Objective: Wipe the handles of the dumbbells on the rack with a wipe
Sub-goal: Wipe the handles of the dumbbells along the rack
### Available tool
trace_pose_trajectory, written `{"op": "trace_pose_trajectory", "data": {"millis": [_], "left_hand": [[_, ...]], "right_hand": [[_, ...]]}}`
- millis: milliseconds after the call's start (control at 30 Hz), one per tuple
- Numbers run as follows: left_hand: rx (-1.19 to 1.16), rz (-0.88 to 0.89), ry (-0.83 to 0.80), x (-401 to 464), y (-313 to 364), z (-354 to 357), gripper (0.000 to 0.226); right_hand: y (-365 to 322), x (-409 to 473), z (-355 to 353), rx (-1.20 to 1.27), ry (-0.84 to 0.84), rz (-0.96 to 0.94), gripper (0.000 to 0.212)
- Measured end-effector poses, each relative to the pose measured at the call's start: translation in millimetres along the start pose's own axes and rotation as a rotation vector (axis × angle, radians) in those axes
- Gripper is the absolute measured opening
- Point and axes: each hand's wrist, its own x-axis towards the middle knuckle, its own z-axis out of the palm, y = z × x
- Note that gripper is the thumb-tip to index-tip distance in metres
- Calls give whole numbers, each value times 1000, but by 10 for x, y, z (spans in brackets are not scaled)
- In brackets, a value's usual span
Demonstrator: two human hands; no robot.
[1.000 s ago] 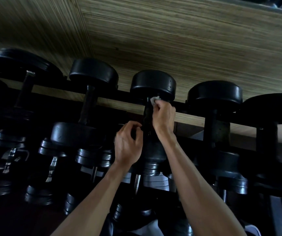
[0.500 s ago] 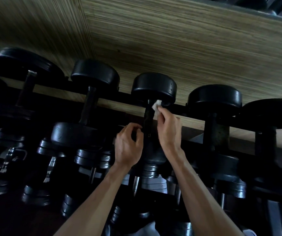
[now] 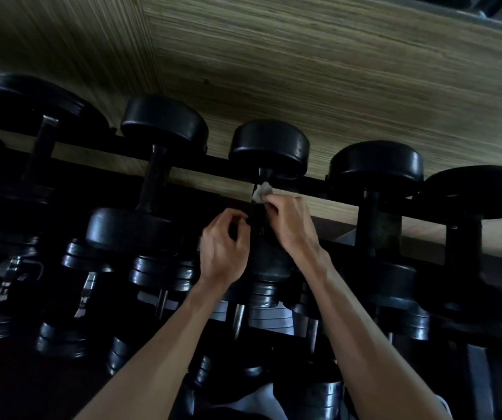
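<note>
We see the long black metal rack (image 3: 319, 186) carrying round black rubber-headed dumbbells, the middle dumbbell (image 3: 269, 147) on its top rail. Our right hand (image 3: 292, 222) pinches a small crumpled white wipe (image 3: 261, 194) against that dumbbell's dark handle (image 3: 259, 216). Our left hand (image 3: 224, 247) curls its fingers beside the handle; whether it grips, we cannot tell.

- Wipe (image 3: 262, 193): small, white, crumpled; pressed against the upper end of the middle dumbbell's handle (image 3: 258, 213), just under its far head.
- Dumbbells (image 3: 269, 147): black, round-headed, lying side by side across the rack (image 3: 222, 161), handles running from 12 to 6 o'clock; smaller ones on lower tiers.
</note>
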Motion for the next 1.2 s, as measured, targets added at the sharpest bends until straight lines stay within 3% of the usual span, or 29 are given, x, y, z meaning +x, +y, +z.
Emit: {"op": "trace_pose_trajectory", "data": {"millis": [100,233,467,633,800,933,1100,1200], "left_hand": [[-5,15,29,-20,18,-6,17],[-13,-86,82,-65,10,15,28],[-15,-137,78,-75,4,15,32],[-48,-168,98,-101,38,23,29],[-61,-190,122,-107,51,15,28],[-58,-209,112,-107,57,14,25],[-59,-209,107,-109,86,6,21],[-78,-201,102,-105,73,7,21]], "right_hand": [[33,-70,-99,-74,-84,-21,21],[-55,-56,-82,-49,46,-67,23],[-13,-141,-173,-2,-268,-94,26],[-25,-130,-171,66,-168,-41,21],[-1,-67,-201,4,-345,28,18],[-10,-102,-218,91,-214,19,17],[76,-41,-263,35,-354,80,13],[138,-2,-234,105,-149,154,17]]}}
